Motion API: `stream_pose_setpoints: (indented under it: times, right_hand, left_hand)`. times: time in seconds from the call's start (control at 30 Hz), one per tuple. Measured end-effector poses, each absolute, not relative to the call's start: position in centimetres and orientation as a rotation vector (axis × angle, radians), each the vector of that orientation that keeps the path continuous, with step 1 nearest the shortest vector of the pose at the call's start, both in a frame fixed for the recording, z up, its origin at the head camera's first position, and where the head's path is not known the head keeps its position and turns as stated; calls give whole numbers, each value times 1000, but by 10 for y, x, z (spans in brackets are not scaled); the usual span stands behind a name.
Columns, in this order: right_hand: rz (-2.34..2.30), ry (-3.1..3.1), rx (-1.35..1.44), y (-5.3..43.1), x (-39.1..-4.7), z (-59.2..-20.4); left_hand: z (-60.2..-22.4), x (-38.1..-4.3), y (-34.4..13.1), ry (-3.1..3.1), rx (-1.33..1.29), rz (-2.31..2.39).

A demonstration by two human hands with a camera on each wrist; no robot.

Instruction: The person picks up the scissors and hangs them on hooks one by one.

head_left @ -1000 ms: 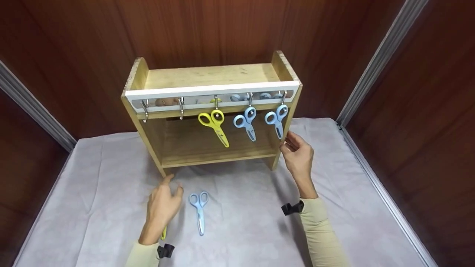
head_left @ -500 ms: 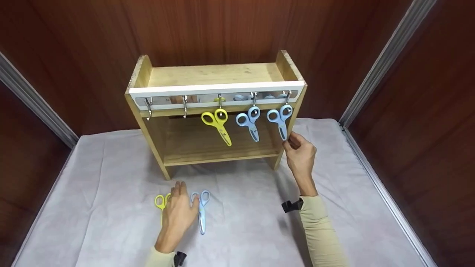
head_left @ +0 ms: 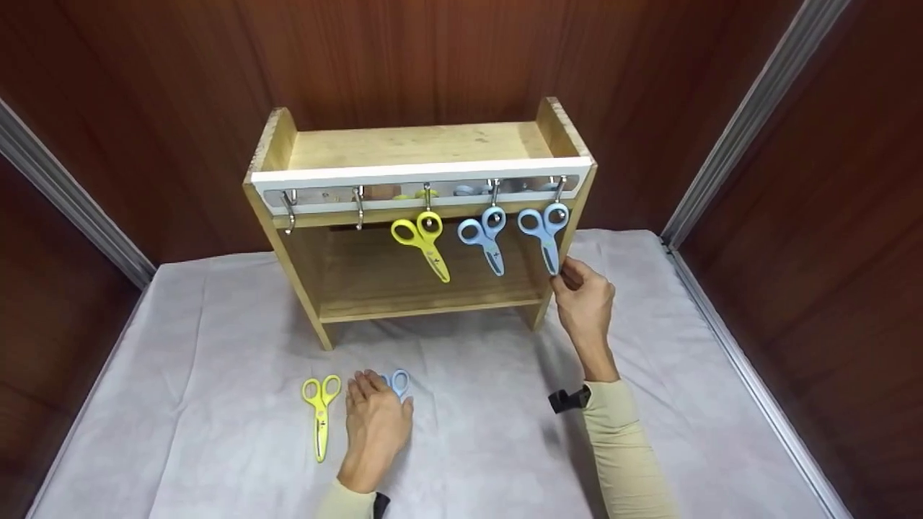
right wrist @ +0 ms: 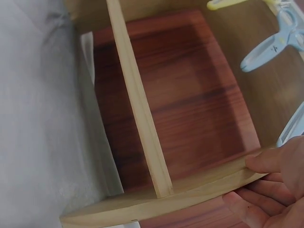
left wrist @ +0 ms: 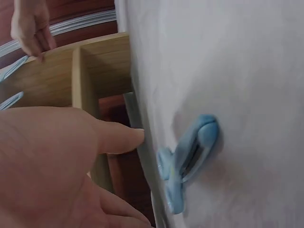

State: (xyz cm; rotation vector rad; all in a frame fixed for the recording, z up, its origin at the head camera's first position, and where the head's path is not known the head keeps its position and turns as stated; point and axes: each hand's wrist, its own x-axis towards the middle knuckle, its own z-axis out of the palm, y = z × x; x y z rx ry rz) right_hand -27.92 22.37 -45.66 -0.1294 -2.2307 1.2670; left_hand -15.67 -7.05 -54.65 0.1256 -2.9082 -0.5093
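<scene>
My left hand (head_left: 376,425) is over light-blue scissors (head_left: 401,382) on the cloth, hiding most of them in the head view. Its fingers are extended, and in the left wrist view a gap shows between the thumb (left wrist: 118,137) and the scissors. My right hand (head_left: 588,303) grips the right side panel (right wrist: 190,198) of a wooden rack (head_left: 433,312), thumb inside and fingers outside. Just above that hand hangs a second pair of light-blue scissors (head_left: 549,251). Yellow scissors (head_left: 321,418) lie left of my left hand, loops toward the rack.
A white rail (head_left: 433,171) with metal hooks runs across the rack's front. Other light-blue scissors (head_left: 493,254) and yellow scissors (head_left: 433,256) hang from it. The two left hooks (head_left: 360,209) carry nothing. Brown wood-grain panels (head_left: 433,58) enclose the cloth-covered table (head_left: 476,418).
My left hand has moved right, from over the yellow scissors to over the blue ones, uncovering the yellow pair. My right hand stays at the rack's side. The head view has shifted slightly.
</scene>
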Motion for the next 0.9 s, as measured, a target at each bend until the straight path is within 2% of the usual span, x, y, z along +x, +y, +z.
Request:
stream_pose_setpoints:
  times: [0.27,0.6,0.9]
  right_hand:
    - [1283,-2236,-136,224,-278,-455]
    - [1316,-2221,-106,223,-279,-455]
    - [1334,-2205,-118,225,-280,-457]
  left_hand:
    - [-561,-158,-58,-2837,169,-199]
    - [-562,-163,-51,-2794,224,68]
    - [-559,-168,-53,-2754,99,185]
